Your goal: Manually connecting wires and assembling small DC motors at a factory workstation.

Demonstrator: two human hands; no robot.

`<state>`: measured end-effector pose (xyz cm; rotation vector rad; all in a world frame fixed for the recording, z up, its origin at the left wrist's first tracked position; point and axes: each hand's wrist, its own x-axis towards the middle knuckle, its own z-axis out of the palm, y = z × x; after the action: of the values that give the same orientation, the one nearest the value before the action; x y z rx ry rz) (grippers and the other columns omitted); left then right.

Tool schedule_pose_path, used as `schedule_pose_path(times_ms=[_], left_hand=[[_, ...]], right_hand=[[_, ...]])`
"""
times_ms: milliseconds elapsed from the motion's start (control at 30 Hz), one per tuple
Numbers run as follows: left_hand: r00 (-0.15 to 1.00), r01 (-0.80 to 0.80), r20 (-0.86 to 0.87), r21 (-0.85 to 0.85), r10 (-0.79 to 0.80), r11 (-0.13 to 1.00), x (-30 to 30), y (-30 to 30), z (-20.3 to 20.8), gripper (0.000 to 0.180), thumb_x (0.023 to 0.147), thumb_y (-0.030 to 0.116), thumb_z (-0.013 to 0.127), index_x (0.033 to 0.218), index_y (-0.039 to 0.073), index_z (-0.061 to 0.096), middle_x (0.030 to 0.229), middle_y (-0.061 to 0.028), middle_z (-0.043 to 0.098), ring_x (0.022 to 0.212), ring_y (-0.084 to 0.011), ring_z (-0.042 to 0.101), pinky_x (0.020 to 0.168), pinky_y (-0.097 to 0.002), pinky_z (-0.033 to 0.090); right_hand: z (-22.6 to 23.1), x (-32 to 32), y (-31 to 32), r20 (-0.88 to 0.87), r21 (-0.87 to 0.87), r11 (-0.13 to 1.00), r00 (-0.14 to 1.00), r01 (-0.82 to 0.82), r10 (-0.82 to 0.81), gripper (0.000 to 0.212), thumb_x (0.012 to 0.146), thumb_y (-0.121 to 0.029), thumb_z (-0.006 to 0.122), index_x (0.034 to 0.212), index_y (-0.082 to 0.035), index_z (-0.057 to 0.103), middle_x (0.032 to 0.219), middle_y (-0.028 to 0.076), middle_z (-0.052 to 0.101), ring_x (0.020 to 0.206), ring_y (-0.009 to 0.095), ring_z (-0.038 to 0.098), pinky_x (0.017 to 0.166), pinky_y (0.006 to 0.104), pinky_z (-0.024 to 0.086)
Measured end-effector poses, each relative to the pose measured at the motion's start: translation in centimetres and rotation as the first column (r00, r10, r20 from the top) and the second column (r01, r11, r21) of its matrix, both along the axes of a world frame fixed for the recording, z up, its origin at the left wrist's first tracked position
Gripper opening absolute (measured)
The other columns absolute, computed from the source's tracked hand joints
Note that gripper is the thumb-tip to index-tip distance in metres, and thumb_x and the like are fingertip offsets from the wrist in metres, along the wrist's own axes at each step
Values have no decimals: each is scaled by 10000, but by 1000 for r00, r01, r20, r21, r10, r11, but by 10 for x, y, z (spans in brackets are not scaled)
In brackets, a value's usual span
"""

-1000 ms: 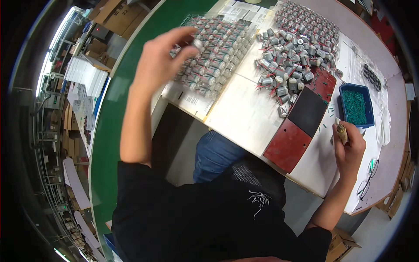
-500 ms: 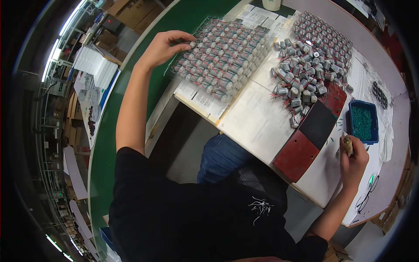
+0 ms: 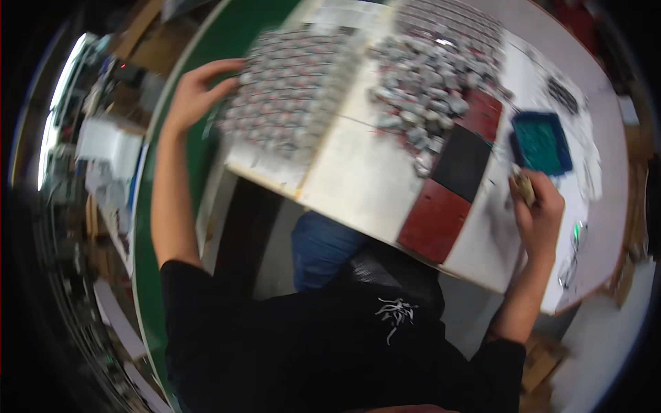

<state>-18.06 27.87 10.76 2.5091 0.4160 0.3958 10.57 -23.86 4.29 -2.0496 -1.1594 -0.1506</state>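
My left hand (image 3: 195,98) is at the left edge of a clear tray filled with small grey motors (image 3: 286,89) with thin red and dark wires. Its thumb and forefinger stand apart, and I see nothing between them, though the picture is smeared. At the right, my right hand (image 3: 542,210) is closed around a short tool with a brownish handle (image 3: 525,187), tip toward the table. Just beyond it stands a dark blue bin (image 3: 566,160) holding small green pieces. A heap of loose grey motors (image 3: 420,89) lies between the tray and the bin.
A red board (image 3: 434,219) with a black pad (image 3: 463,162) lies before the heap. More motors in rows (image 3: 454,24) stand behind it. Glasses (image 3: 570,265) lie by my right forearm, and a dark ribbed strip (image 3: 563,95) at the far right. A green surface (image 3: 162,227) runs along the left.
The whole view has shifted, so table and hands appear further left and higher, blurred. My left thumb and forefinger have parted from the motor they were touching. The right hand keeps its tool.
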Motion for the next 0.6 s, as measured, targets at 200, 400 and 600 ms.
schedule_pose_path(times_ms=[200,400,600], left_hand=[[971,20,237,31,-26,999,39,-144,14,263,899,17,698,1159,8,737,1193,-111,740,1114,-219,686,978,-353,519],[825,489,199,216,-529,845,126,-283,-32,230,844,110,766,1070,73,741,1083,-66,729,1019,-270,681,862,-380,545],[901,338,109,426,-419,839,165,-282,-58,192,849,155,755,1033,107,721,1012,-43,697,995,-238,645,859,-373,505]], right_hand=[[30,32,-14,-65,-148,935,941,321,-333,232,899,-146,801,1026,12,687,842,106,644,727,171,581,678,292,468],[34,37,12,146,-413,878,970,240,-196,346,839,-261,835,1032,-7,700,830,117,621,710,246,582,680,357,472],[39,38,9,43,-598,735,929,319,-368,326,834,-232,820,1055,-17,715,852,151,648,729,292,628,692,375,492]])
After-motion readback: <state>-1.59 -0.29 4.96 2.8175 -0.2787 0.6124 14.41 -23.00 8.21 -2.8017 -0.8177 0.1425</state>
